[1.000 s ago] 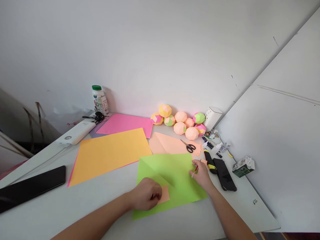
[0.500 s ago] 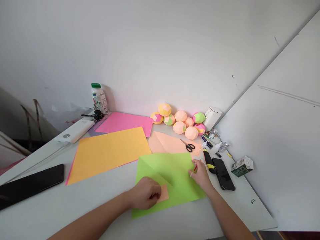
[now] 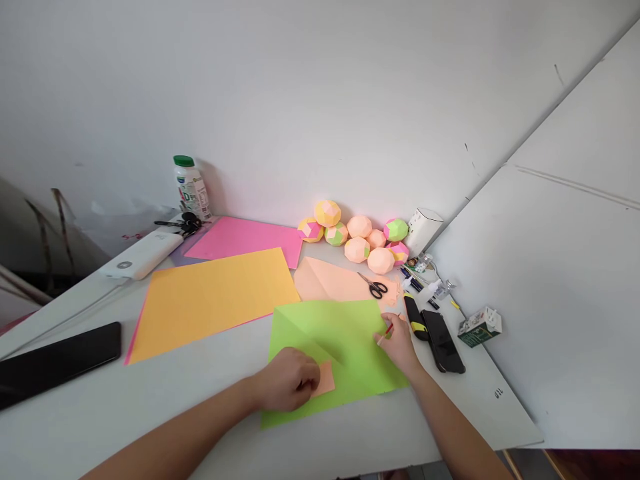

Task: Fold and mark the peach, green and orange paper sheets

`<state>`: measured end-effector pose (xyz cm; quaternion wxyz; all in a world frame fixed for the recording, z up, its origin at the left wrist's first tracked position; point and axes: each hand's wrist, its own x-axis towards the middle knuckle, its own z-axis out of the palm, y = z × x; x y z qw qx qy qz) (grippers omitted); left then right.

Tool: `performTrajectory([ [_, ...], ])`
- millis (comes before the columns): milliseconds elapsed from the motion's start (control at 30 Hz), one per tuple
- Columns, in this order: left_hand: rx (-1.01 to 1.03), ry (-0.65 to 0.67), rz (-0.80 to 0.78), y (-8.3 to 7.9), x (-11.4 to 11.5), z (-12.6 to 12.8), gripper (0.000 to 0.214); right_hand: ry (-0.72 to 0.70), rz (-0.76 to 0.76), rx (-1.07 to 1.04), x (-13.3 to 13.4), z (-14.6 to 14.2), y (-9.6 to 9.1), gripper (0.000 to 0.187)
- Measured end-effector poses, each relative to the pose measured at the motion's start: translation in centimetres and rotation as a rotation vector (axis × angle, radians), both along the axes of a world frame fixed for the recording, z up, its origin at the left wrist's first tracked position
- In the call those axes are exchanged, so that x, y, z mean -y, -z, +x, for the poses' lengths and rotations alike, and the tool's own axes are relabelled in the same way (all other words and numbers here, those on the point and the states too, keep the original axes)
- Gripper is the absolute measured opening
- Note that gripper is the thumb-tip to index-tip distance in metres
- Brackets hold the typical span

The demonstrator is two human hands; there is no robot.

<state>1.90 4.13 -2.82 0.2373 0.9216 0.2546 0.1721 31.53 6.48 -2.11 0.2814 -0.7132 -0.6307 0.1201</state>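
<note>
My left hand [image 3: 289,379] is curled closed at the edge of a small peach paper piece [image 3: 327,378], gripping or pressing it; the fingertips are partly hidden. Beneath both lies a creased green paper sheet [image 3: 350,333]. Near the sheet's upper right corner, my right hand [image 3: 400,341] pinches a thin red and white stick-like tool [image 3: 389,328], whose exact kind I cannot make out. A larger peach sheet [image 3: 325,277] sits behind the green one, with black-handled scissors [image 3: 376,288] on it.
Faceted paper balls [image 3: 357,249] are grouped against the wall. Left are an orange sheet [image 3: 215,300], a pink sheet [image 3: 250,240], a white power bank [image 3: 143,257], a bottle [image 3: 193,190] and a black device [image 3: 60,363]. Right are a utility knife [image 3: 415,317], a phone [image 3: 443,341] and a small carton [image 3: 480,327].
The whole scene has shifted slightly up and left in view. Both hands keep nearly the same pose and place on the green sheet.
</note>
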Motion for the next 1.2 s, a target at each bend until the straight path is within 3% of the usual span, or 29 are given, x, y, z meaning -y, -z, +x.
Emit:
performTrajectory([
  [600,0.003,0.016,0.054,0.1,0.0,0.0,0.016,-0.055,0.053,-0.135,0.1,-0.1,0.1,0.032],
  [867,0.089,0.014,0.180,0.3,-0.2,-0.1,0.013,-0.105,0.116,-0.214,0.3,-0.1,-0.5,0.028],
  [1100,0.221,-0.186,0.345,0.2,-0.7,-0.7,0.024,0.026,0.256,-0.225,-0.7,2.4,-0.6,0.024],
  [1200,0.243,-0.187,0.333,0.1,-0.8,-0.5,0.026,0.055,0.264,-0.189,-1.3,3.5,-0.3,0.027],
])
